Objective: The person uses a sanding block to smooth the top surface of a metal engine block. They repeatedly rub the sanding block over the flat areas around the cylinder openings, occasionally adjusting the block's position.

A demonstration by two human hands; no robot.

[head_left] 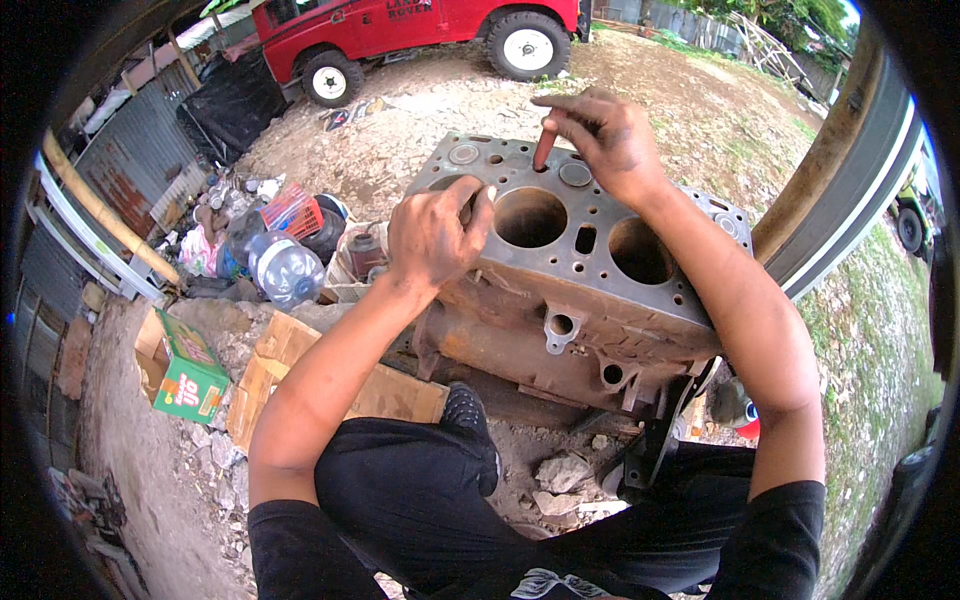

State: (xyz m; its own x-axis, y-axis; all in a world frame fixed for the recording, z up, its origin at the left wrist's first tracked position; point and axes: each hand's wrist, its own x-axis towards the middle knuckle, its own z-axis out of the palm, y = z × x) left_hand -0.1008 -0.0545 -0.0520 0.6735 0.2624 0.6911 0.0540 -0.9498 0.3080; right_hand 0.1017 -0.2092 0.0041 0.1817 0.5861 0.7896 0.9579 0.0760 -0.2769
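A large rusty engine block [590,330] stands before me, its grey flat top pierced by round cylinder bores and several smaller holes. My left hand [435,230] is at the near left of the top, over one bore. Its fingers are curled together with the thumb; whatever they may hold is hidden. Above the far edge, my right hand [610,140] pinches a short reddish-brown rod [544,150], one finger stretched out to the left. The rod's lower end meets a small hole in the top. Beside it sits a round plug [575,175].
Flattened cardboard [400,390] and a green box [185,375] lie left of the block. Behind them are a clear plastic bottle [287,270] and a red basket [290,212]. A post [830,180] rises at right. A red vehicle [410,40] stands beyond. Stones [562,472] lie between my legs.
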